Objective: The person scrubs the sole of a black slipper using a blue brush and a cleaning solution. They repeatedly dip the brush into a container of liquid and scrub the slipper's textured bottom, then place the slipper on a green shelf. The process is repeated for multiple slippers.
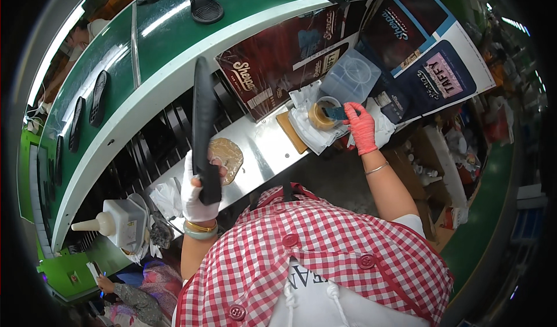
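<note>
My left hand (197, 196), in a white glove, grips the heel end of a long black shoe sole (203, 124) that stands on edge above the metal work shelf (264, 150). A tan sheet (227, 159) lies on the shelf just right of that hand. My right hand (361, 127), in a red glove, holds a dark brush (335, 113) with its tip over a round glue pot (322, 115). The pot sits on white cloth (307, 131) next to a small wooden block (291, 132).
A green conveyor belt (168, 37) curves past, carrying several black soles (206, 6). Printed cardboard sheets (284, 60) lean behind the shelf. A white squeeze bottle (119, 221) stands at the left. Boxes and clutter fill the floor at the right. Another person's hand (104, 283) shows at bottom left.
</note>
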Tool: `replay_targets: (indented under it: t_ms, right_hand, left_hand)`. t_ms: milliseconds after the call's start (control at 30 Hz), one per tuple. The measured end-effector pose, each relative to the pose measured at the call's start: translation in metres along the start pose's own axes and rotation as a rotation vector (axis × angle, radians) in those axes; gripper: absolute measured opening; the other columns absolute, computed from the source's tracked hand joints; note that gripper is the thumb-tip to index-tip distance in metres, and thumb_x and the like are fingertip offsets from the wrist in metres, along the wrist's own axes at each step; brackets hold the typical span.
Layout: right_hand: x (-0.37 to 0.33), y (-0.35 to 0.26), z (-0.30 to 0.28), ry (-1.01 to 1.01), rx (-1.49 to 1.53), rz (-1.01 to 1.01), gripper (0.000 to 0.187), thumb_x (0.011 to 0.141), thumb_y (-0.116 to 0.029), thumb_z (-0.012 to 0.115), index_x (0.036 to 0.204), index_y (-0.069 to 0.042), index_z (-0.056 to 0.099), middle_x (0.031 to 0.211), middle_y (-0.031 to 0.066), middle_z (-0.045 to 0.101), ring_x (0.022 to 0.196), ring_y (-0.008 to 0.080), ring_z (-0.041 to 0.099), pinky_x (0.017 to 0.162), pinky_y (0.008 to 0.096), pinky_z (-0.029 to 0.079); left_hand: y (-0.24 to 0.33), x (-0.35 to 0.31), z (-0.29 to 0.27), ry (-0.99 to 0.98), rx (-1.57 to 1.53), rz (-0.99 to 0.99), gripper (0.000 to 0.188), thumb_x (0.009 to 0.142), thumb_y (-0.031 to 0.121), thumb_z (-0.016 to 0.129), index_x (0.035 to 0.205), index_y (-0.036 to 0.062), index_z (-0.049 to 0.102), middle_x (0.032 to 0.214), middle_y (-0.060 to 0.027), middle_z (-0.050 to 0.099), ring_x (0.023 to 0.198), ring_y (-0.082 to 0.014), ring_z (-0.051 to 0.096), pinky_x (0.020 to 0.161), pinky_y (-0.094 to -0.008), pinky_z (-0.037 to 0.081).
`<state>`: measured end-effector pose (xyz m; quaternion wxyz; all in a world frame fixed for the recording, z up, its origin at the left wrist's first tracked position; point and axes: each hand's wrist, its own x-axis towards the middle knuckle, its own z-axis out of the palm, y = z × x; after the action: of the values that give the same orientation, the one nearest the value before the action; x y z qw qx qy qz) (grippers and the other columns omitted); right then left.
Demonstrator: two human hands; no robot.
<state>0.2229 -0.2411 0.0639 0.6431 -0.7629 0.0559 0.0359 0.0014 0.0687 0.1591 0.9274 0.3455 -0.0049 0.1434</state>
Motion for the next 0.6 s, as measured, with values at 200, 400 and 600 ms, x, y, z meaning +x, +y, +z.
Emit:
replay_targets:
  t_ms: [200,400,600]
  right_hand:
    - [0.015,0.022,-0.001,-0.066,-0.12,-0.008,0.033,0.086,-0.034,0.064,0.105,-0.006,0.064,0.085,0.0011,0.063,0.063,0.009,0.057,0.053,0.0223,0.04]
    - [0.02,0.018,-0.003,-0.084,-0.065,-0.014,0.033,0.087,-0.03,0.064,0.104,-0.002,0.065,0.08,0.004,0.063,0.066,0.0111,0.057,0.063,0.0244,0.048]
    - [0.025,0.019,-0.009,-0.123,0.002,-0.023,0.033,0.086,-0.029,0.065,0.103,-0.001,0.065,0.086,0.0047,0.065,0.073,0.0118,0.059,0.068,0.025,0.05]
  left_hand:
    - [-0.038,-0.027,-0.009,0.267,0.058,-0.299,0.058,0.078,0.006,0.057,0.132,0.0021,0.037,0.111,-0.0168,0.058,0.09,-0.0242,0.063,0.079,-0.033,0.053]
    - [-0.076,-0.04,-0.019,0.298,-0.237,-0.38,0.079,0.07,0.0,0.054,0.143,0.0126,0.027,0.129,-0.022,0.047,0.109,-0.0321,0.056,0.09,-0.048,0.049]
    - [-0.097,-0.041,-0.018,0.251,-0.289,-0.44,0.071,0.082,0.014,0.056,0.145,0.0219,0.024,0.133,-0.0195,0.043,0.115,-0.0368,0.052,0.085,-0.0468,0.052]
